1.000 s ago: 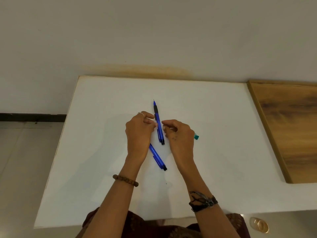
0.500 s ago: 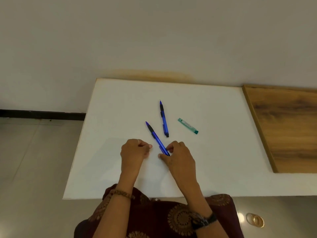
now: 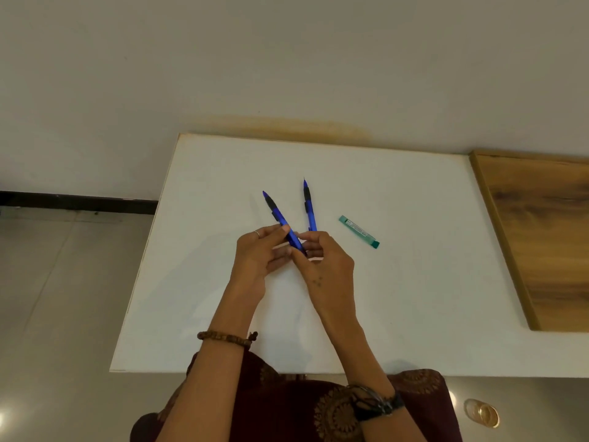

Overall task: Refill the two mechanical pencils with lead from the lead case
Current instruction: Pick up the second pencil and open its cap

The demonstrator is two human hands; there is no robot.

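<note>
Two blue mechanical pencils with black grips are on or over the white table (image 3: 414,314). One blue pencil (image 3: 280,218) is lifted, tip pointing up and left; my left hand (image 3: 259,256) grips its barrel and my right hand (image 3: 322,263) pinches its rear end. The other pencil (image 3: 309,207) lies flat on the table just behind my right hand, tip pointing away from me. A small green lead case (image 3: 358,231) lies on the table to the right of both pencils, untouched.
A wooden board (image 3: 541,237) adjoins the table on the right. A wall rises behind the table's far edge, and tiled floor (image 3: 57,282) lies to the left. My lap in dark red patterned cloth (image 3: 287,409) is below the near edge.
The first pencil was set down on the table. Both hands took hold of the second pencil near the table's front and raised it, tip up and left.
</note>
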